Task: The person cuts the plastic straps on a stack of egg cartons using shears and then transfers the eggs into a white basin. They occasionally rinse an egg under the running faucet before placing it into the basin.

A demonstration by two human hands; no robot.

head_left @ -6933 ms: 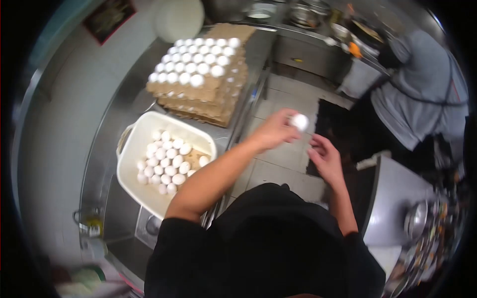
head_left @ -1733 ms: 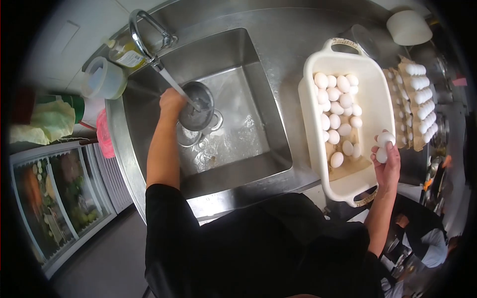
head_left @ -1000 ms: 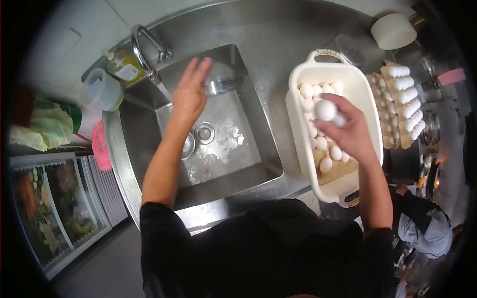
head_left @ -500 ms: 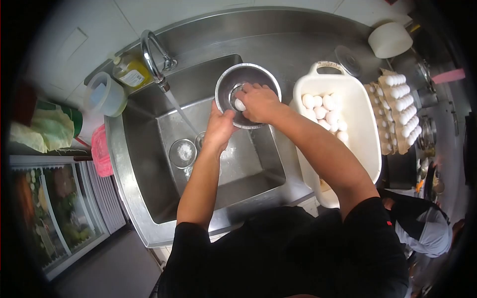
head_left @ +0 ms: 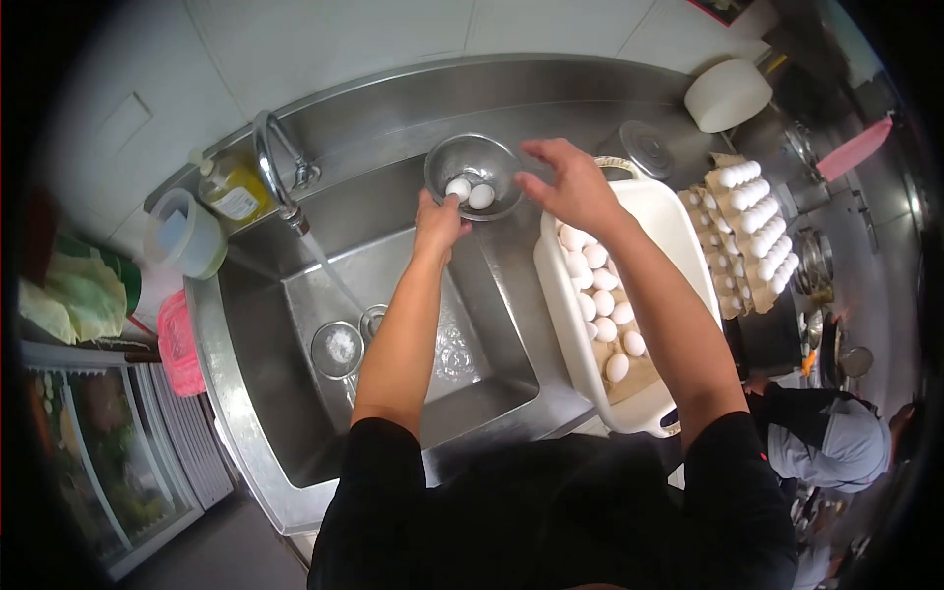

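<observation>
A metal bowl (head_left: 475,149) is tilted over the back right corner of the sink, with two white eggs (head_left: 481,197) inside. My left hand (head_left: 440,228) grips its near left rim, thumb over the edge. Just right of the bowl, my right hand (head_left: 570,185) is open and holds nothing, its fingers pointing toward the bowl. Below that hand stands a white oblong tub (head_left: 696,246) with several white eggs (head_left: 603,303) on brown card. My right forearm hides part of the tub.
Water runs from the faucet (head_left: 270,167) into the steel sink (head_left: 393,413), where a small strainer (head_left: 337,349) lies. Egg trays (head_left: 752,231) are stacked at right. A soap bottle (head_left: 234,192) and plastic tub (head_left: 187,234) stand left. Another person (head_left: 831,438) is at lower right.
My right hand has come out of the bowl and moved right, its fingers opening. Two eggs now show in the bowl. The view has shifted, and more of the white tub's eggs are visible.
</observation>
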